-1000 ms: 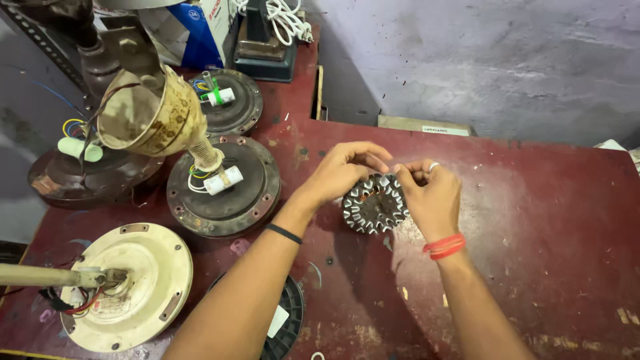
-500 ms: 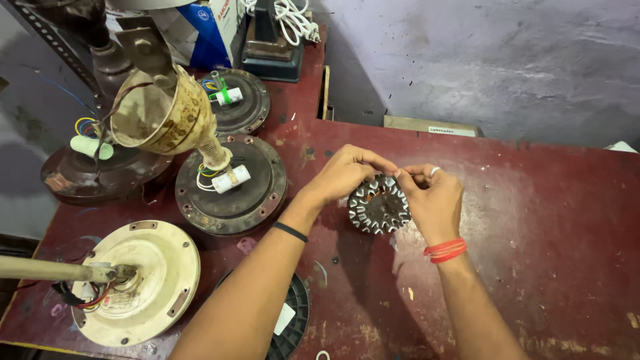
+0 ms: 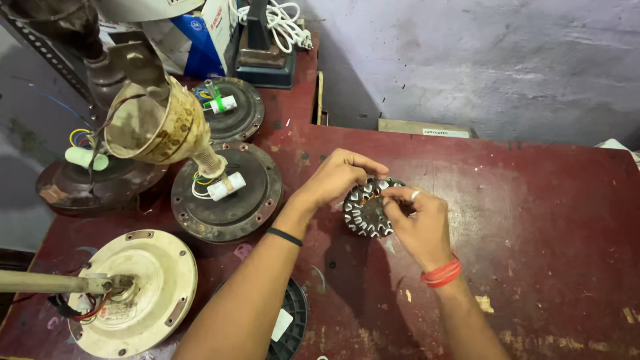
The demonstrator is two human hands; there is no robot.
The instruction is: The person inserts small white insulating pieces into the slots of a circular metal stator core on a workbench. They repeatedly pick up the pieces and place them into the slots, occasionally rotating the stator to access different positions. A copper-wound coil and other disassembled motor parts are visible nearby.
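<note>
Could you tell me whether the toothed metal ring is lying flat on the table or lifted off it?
Cannot tell. The toothed ring sits between the left hand and right hand, low over the table.

Stator (image 3: 365, 212) on table (image 3: 547, 220) between both hands, fan motors (image 3: 227, 193) to its left

Soft, even daylight fills the scene, brightest on the grey wall (image 3: 507, 60) at upper right, while the left edge falls dim. The forearms throw faint, diffuse shadows onto the dark red counter (image 3: 547, 220). Focus is sharp at centre, with wide-angle stretching toward the corners.
</note>
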